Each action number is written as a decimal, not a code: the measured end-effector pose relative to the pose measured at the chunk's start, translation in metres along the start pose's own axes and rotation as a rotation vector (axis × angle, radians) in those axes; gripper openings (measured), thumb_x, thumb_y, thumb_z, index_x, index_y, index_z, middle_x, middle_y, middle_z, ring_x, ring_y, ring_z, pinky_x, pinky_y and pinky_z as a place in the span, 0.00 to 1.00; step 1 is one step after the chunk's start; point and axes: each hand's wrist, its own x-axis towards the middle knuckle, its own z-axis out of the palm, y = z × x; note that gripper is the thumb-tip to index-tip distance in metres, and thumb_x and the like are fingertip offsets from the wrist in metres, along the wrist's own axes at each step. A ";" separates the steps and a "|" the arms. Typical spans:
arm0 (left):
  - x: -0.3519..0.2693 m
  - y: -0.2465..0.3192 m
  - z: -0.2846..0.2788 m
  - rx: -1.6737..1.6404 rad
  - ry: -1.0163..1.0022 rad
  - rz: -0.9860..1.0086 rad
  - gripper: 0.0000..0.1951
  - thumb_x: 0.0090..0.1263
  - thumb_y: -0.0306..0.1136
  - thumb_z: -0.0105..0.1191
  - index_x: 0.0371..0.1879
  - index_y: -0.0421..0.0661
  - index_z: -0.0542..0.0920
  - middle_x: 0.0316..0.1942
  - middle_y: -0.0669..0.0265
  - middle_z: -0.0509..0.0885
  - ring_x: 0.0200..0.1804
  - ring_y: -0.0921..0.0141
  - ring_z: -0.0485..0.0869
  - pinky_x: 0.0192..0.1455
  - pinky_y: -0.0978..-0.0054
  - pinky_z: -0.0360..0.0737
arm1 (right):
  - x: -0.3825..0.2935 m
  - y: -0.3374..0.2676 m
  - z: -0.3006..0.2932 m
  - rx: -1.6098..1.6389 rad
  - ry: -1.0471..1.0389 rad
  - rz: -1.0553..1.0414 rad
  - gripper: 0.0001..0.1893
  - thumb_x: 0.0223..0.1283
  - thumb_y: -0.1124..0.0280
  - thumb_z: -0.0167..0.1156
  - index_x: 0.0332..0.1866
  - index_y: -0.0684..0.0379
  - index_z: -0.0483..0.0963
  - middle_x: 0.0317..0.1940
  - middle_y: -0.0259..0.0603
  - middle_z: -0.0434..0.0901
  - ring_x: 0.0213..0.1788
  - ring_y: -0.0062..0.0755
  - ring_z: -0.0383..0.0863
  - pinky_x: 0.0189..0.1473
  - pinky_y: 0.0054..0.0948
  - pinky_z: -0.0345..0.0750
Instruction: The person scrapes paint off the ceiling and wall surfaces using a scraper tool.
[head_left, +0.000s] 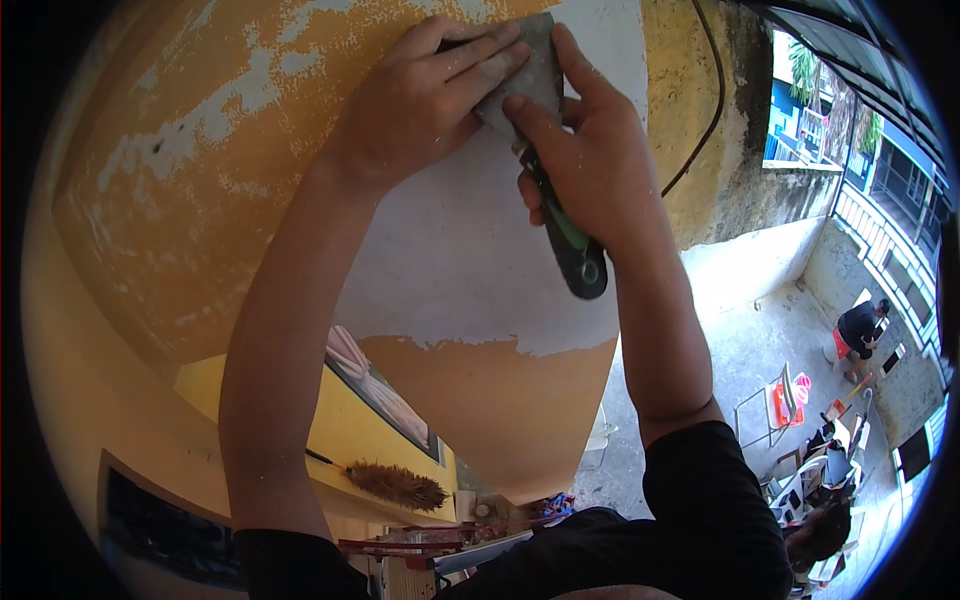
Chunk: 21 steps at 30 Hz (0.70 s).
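My right hand (600, 150) grips a wide putty knife by its black and green handle (574, 232), with the thumb against the lower part of the grey metal blade (532, 75). The blade points up, and its face bears pale specks. From the left side, my left hand (427, 97) lays its fingers over the blade's left edge; its thumb is mostly hidden. A small dark edge shows behind those fingers, too covered to name. Behind both hands stands a wall with a smooth whitish coat (465, 247) over orange paint (495, 405). White specks dot my hands.
Patchy whitish coating marks the orange wall (202, 187) at left. A feather duster (397, 484) hangs below, near a framed picture (382, 394). A dark cable (720, 82) runs down the stained wall. Far right are a person (859, 330), a folding chair (780, 409) and piled household things (825, 457).
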 end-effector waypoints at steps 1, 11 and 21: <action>0.004 -0.002 -0.001 0.014 0.006 0.014 0.32 0.42 0.16 0.61 0.54 0.44 0.80 0.56 0.65 0.81 0.49 0.62 0.79 0.53 0.70 0.80 | 0.002 -0.003 -0.003 0.000 -0.002 0.002 0.35 0.63 0.74 0.55 0.72 0.72 0.49 0.20 0.43 0.75 0.14 0.27 0.76 0.15 0.27 0.73; 0.003 0.010 0.007 0.012 -0.005 -0.057 0.34 0.41 0.18 0.62 0.56 0.46 0.79 0.57 0.66 0.81 0.50 0.63 0.79 0.53 0.71 0.80 | 0.004 -0.003 -0.013 -0.038 -0.009 0.038 0.34 0.63 0.74 0.55 0.72 0.68 0.51 0.19 0.41 0.75 0.14 0.26 0.76 0.14 0.27 0.73; 0.008 0.011 0.009 0.008 0.008 -0.076 0.34 0.41 0.18 0.62 0.56 0.46 0.79 0.57 0.66 0.80 0.51 0.63 0.79 0.52 0.70 0.81 | 0.007 -0.005 -0.016 -0.075 -0.008 0.038 0.34 0.62 0.73 0.55 0.73 0.66 0.52 0.19 0.41 0.76 0.14 0.26 0.76 0.14 0.27 0.74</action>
